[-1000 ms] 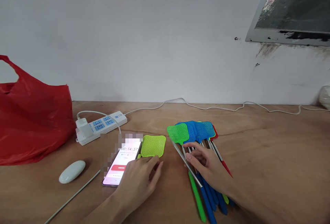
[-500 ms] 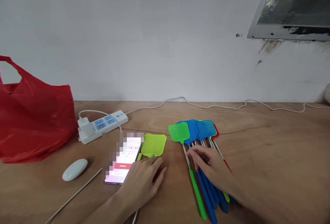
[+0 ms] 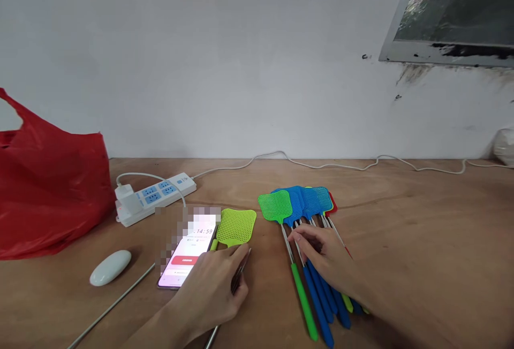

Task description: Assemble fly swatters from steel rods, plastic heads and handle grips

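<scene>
— Green swatter lies in line with the fanned swatters now?
— Yes; a second ago its rod lay askew. The right hand rests loosely spread on their rods. The left hand has closed round the lime swatter at its rod, beside the phone.

Left hand low on the plywood bench, fingers closed round the thin metal shaft of a yellow-green plastic mesh fly swatter, its head just beside a lit smartphone. Right hand lies loose, fingertips down on the shafts of a fanned bundle of green, blue and red fly swatters. Further left: white power strip, white oval pebble-shaped object, red plastic bag.
</scene>
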`<state>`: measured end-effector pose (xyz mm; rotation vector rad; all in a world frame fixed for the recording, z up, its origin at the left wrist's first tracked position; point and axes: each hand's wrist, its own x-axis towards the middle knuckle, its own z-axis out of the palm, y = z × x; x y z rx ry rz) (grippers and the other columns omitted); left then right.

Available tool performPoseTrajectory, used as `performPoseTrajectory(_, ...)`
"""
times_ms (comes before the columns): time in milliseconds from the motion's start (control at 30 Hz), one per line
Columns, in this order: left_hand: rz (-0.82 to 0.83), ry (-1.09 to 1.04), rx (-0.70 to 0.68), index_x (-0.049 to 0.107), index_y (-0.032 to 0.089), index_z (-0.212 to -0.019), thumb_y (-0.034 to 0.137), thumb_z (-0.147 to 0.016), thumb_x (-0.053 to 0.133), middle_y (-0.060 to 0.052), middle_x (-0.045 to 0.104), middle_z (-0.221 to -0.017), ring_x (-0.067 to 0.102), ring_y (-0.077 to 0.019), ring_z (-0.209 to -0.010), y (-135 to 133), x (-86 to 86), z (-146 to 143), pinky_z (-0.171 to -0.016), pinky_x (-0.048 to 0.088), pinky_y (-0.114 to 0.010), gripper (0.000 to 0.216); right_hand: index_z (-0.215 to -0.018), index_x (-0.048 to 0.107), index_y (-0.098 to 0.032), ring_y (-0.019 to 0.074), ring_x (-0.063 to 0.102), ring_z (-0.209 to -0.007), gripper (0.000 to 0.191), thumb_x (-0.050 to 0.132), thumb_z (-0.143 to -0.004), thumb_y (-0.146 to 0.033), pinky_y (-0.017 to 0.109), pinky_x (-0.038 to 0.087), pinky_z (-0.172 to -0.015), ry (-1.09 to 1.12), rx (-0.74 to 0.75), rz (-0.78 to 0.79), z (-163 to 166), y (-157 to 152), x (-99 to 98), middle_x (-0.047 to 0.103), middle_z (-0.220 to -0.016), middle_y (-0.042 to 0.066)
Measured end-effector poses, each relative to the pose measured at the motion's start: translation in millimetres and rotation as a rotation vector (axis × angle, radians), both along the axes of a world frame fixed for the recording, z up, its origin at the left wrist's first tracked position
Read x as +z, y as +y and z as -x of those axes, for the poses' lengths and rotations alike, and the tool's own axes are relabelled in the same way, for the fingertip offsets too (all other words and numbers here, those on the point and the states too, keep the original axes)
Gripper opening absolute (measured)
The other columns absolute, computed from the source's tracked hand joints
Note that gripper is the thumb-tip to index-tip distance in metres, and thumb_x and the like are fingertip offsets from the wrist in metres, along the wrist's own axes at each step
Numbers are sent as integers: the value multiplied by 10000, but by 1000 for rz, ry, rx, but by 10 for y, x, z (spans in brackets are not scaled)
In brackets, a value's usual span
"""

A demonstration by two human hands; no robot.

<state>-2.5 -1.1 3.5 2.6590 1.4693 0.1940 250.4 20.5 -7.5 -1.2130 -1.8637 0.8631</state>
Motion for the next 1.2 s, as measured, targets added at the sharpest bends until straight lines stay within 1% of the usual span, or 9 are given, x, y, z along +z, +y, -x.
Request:
performPoseTrajectory(167,108,-65,-42,509,225,-894,150,-738,537,-9,610,-696,611,-244,-705,-21,-44,-4,-583,379,-308,175,-846,664,-206,133,490,-499,305,468,-986,-391,247,306,-478,-11,-16,-22,-1,9,7,527,-540,-39)
performPoseTrajectory(267,257,-376,23,487,226,-886,247,-892,464,9,581,-668,600,-196,-633,-10,-96,-49,-545,414,-276,32,-854,670,-204,134,487,-500,293,469,-980,-376,249,304,-479,-27,-27,-31,-3,15,-10,515,-542,-41)
performPoseTrajectory(367,466,-771,97,459,226,-1054,419,-1002,322,3,615,-768,612,-157,-566,10,-108,-90,-502,478,-253,242,-853,671,-207,133,467,-491,306,458,-985,-382,255,298,-481,-40,-41,-45,-7,25,-32,490,-540,-44)
performPoseTrajectory(433,509,-842,106,464,225,-1054,469,-1008,313,-13,636,-823,615,-151,-564,21,-89,-96,-495,486,-252,291,-855,670,-210,133,459,-487,311,448,-989,-382,259,294,-483,-55,-48,-57,-11,30,-42,484,-538,-45)
performPoseTrajectory(567,301,-575,65,522,218,-844,378,-1008,366,4,587,-678,575,-171,-602,24,-43,-64,-543,397,-264,277,-806,649,-213,125,439,-476,263,489,-962,-352,262,269,-487,-150,-42,-89,-7,25,-47,479,-529,-51)
performPoseTrajectory(667,159,-361,35,527,220,-808,293,-989,376,1,571,-645,553,-192,-626,12,-50,-46,-567,331,-285,246,-793,640,-213,120,457,-496,151,569,-903,-289,258,280,-525,-274,-7,-147,17,7,-52,466,-528,-63)
performPoseTrajectory(767,119,-236,1,534,219,-824,240,-972,371,-16,612,-690,566,-207,-656,-2,-81,-47,-582,309,-294,221,-808,639,-215,120,484,-527,56,637,-844,-257,251,297,-559,-381,29,-178,50,-19,-62,464,-542,-72)
performPoseTrajectory(933,96,-156,-26,557,218,-862,222,-976,375,-31,667,-758,596,-220,-690,-11,-109,-57,-607,309,-304,215,-793,598,-217,118,496,-558,168,720,-797,-332,243,273,-553,-451,36,-186,103,-81,-63,485,-589,-72)
performPoseTrajectory(1200,75,-126,54,540,219,-833,212,-971,392,-31,652,-716,606,-228,-683,12,-132,-53,-578,281,-297,203,-787,567,-224,117,483,-555,59,613,-775,-188,241,261,-555,-478,45,-244,103,-92,-80,472,-584,-68)
